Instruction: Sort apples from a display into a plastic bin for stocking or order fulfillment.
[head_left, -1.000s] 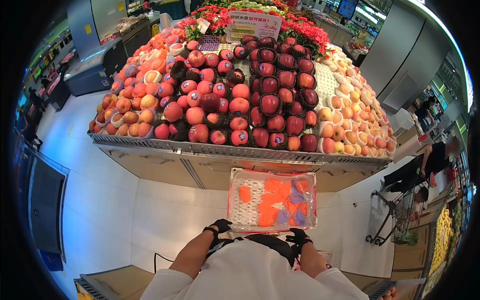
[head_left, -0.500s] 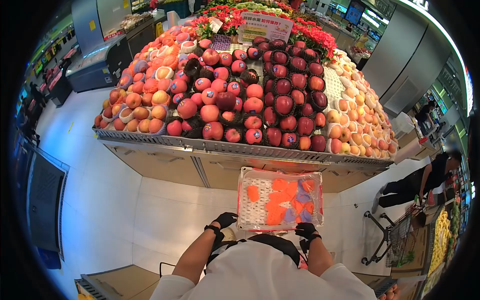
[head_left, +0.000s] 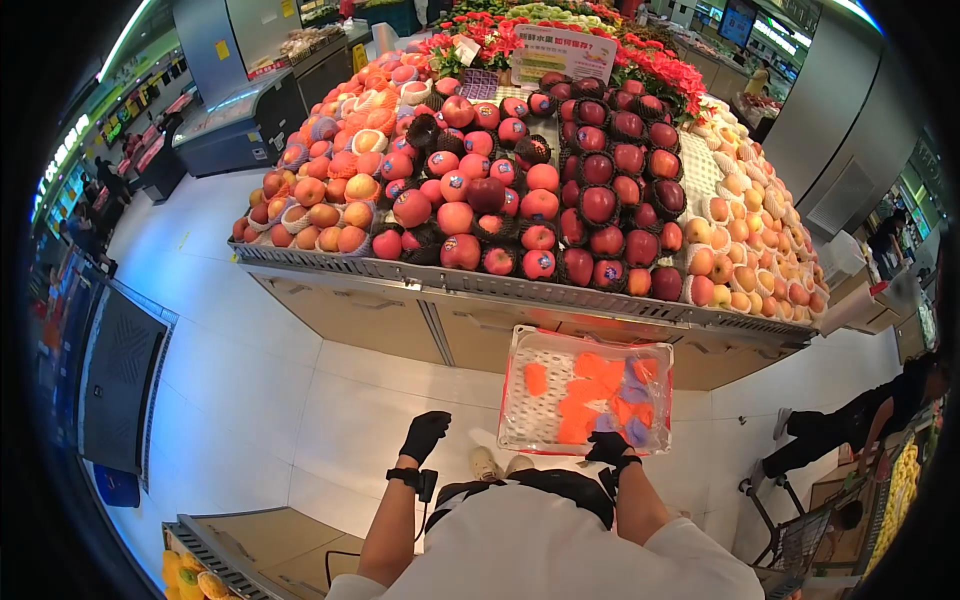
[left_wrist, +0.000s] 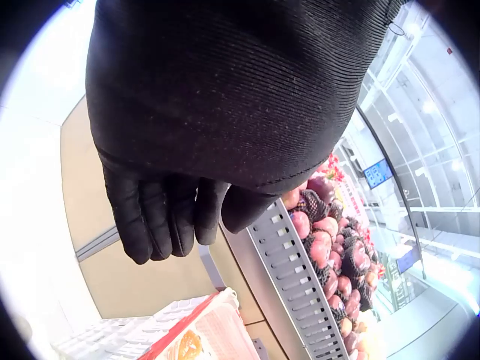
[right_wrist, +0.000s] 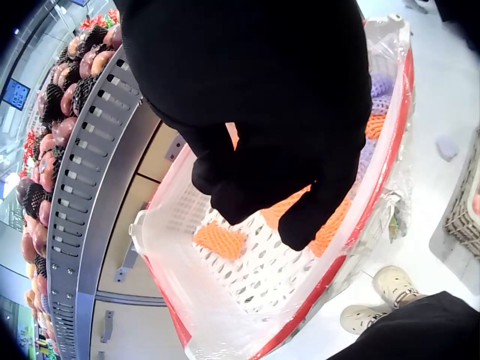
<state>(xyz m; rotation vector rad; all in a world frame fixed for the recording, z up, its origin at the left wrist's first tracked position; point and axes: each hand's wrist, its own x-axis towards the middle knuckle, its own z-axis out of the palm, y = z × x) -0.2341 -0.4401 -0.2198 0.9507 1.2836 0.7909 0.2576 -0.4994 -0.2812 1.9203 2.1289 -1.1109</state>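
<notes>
My left hand [head_left: 427, 435], in a black glove, hangs in the air left of the crate and apart from it. Its fingers [left_wrist: 154, 217] point down loosely and hold nothing. My right hand [head_left: 606, 448], also gloved in black, is over the near rim of the red-and-white plastic crate [head_left: 540, 412], its fingers loosely bent with nothing gripped. Clear plastic film lines the crate. Orange foam fruit nets [head_left: 597, 372] and purple foam nets [head_left: 634, 390] lie inside, mostly toward the right. One orange net [right_wrist: 219, 240] sits alone on the white perforated bottom.
A sloped stand of apples [head_left: 460, 250], many in foam nets, rises behind the crate above a grey slotted rail [head_left: 400, 280]. At right, a person in dark clothes [head_left: 860, 425] is near a shopping cart [head_left: 800, 540]. More yellow fruit [head_left: 195, 578] is at lower left.
My left hand has left the crate's near left corner and moved left and up. My right hand has come over the near rim. The head view has shifted, sliding the stand and crate rightward.
</notes>
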